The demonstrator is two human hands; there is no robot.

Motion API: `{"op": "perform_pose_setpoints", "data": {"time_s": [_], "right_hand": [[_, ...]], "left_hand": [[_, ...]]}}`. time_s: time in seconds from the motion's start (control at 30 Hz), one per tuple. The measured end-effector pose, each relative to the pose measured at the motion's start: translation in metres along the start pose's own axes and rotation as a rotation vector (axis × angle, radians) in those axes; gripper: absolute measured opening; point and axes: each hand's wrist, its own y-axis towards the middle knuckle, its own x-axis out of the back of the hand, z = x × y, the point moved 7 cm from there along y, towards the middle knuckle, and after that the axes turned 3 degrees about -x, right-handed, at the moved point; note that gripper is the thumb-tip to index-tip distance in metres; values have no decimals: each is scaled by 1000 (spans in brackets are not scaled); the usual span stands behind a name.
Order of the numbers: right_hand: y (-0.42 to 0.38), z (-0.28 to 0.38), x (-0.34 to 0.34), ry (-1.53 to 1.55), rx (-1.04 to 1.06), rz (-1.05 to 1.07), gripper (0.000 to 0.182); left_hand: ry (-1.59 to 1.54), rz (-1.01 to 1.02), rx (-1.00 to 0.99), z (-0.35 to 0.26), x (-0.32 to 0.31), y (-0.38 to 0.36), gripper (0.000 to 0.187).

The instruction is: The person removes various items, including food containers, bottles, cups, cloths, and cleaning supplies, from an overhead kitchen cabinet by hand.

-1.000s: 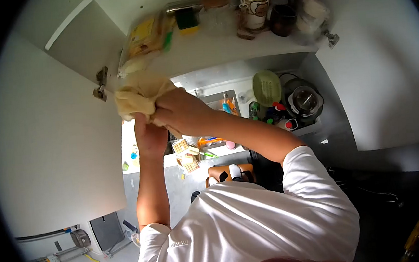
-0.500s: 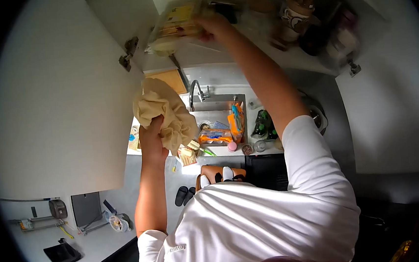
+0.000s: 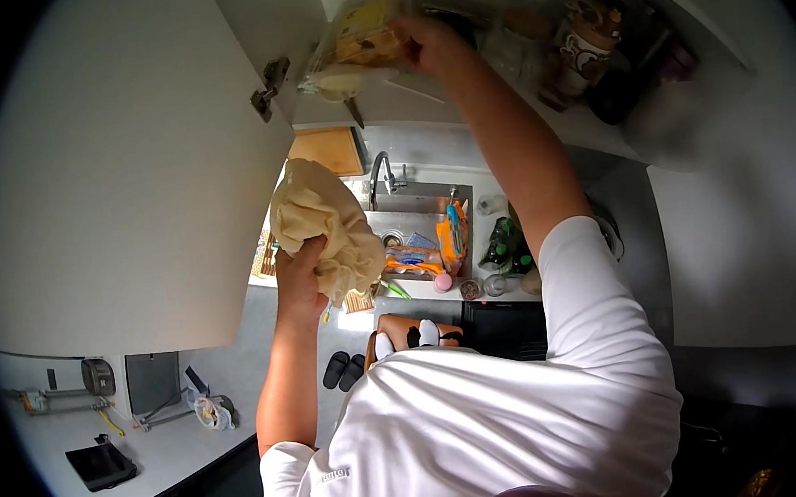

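My left hand (image 3: 305,273) is closed around a crumpled beige cloth (image 3: 326,221), held up in front of the sink below the cabinet. My right hand (image 3: 433,45) reaches up into the open cabinet, its fingers curled at the right edge of a clear plastic packet (image 3: 367,36) with a yellow label. Whether the fingers grip that packet or something else is hidden in the shade. A pale round object with a dark handle (image 3: 340,85) lies at the shelf's front, below the packet.
The cabinet door (image 3: 121,177) stands open at left, its hinge (image 3: 270,88) exposed. Jars and a patterned canister (image 3: 583,47) crowd the shelf's right. Below are the faucet (image 3: 381,180), sink (image 3: 413,196), orange packages (image 3: 413,258), green bottles (image 3: 500,240) and a pink-lidded jar (image 3: 443,280).
The view has shifted slightly, so the cabinet sits further right. My right hand stays beside the packet and is less blurred. The cloth remains in my left hand, a little lower against the cabinet.
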Motion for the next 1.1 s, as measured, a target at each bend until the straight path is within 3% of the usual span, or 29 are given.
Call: {"op": "perform_pose_setpoints", "data": {"time_s": [0.07, 0.3, 0.37, 0.57, 0.7, 0.93, 1.1], "right_hand": [[-4, 8, -2, -107, 87, 34, 30], [-17, 12, 23, -39, 239, -85, 28], [-42, 7, 31, -28, 345, 203, 21], [-159, -64, 65, 259, 353, 246, 18], [-182, -143, 86, 239, 274, 401, 20], [-194, -263, 62, 209, -85, 581, 23], [-142, -330, 70, 125, -355, 705, 23]], "left_hand": [[-17, 24, 19, 3, -4, -1, 43], [22, 32, 17, 8, 1, -3, 46], [22, 45, 13, 9, 5, -8, 48], [83, 39, 52, 14, 26, -22, 56], [76, -74, 106, 23, 46, -29, 57], [133, -160, 225, 44, 89, -40, 49], [180, -342, 364, 85, 115, -33, 42]]}}
